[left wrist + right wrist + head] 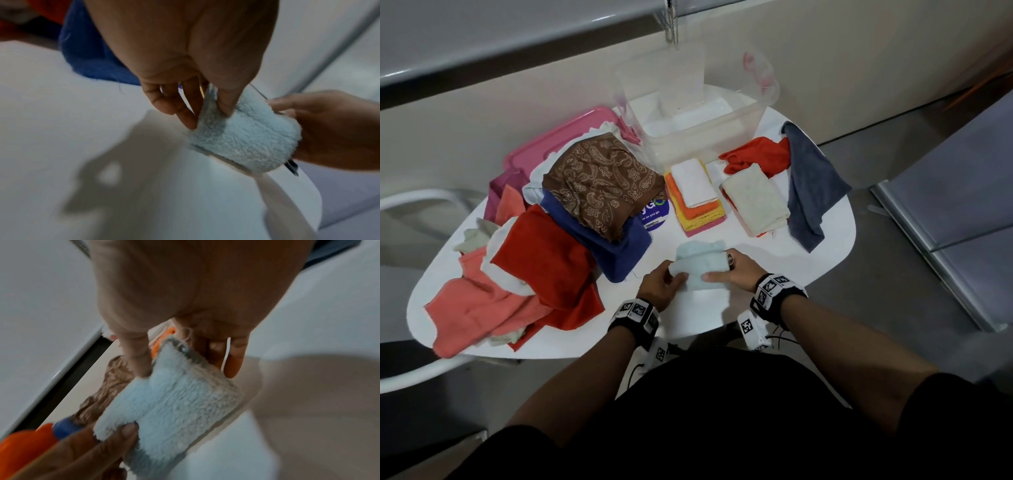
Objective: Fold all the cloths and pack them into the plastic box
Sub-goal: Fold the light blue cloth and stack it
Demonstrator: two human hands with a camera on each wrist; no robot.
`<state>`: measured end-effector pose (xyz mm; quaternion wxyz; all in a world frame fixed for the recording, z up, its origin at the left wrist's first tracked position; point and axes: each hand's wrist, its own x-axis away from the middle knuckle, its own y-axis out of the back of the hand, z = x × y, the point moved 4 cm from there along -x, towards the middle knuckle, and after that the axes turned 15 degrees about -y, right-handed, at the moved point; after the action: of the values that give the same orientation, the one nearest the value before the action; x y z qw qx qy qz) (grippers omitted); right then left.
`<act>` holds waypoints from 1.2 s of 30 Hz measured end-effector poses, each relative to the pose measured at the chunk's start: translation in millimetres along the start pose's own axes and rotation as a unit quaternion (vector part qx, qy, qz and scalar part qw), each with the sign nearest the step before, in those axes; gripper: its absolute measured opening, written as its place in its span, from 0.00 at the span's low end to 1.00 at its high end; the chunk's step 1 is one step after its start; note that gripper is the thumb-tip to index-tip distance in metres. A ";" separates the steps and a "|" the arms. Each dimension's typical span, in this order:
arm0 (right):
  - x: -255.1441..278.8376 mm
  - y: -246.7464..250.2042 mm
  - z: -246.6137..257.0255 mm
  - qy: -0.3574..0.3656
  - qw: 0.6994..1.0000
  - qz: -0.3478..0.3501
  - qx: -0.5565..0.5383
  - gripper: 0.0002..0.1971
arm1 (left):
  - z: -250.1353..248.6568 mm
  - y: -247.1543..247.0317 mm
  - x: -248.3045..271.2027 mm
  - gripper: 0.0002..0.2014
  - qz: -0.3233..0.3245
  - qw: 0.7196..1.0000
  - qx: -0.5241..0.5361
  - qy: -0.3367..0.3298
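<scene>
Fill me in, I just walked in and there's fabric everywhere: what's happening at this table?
A person is folding cloths to pack into the clear plastic box, which holds none yet. Both the left hand and right hand pinch a light blue cloth, mid-fold at the near edge of the white table. Two folded stacks sit before the box; an unfolded pile waits on the left.

Fluffy, matt pale-blue terry cloth; smooth white desk; clear glossy plastic box; patterned brown woven cloth.
</scene>
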<state>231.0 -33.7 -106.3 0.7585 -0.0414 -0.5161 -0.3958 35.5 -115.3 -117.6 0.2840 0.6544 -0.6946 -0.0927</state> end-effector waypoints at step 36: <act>-7.6 6.9 7.1 -0.021 0.970 -0.090 0.224 0.38 | -14.1 -22.7 -38.3 0.21 0.020 0.989 0.140 0.046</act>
<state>228.9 -21.4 -106.7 0.6988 0.1675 -0.6091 -0.3356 61.5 -77.9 -127.8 0.2231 0.6771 -0.7000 0.0412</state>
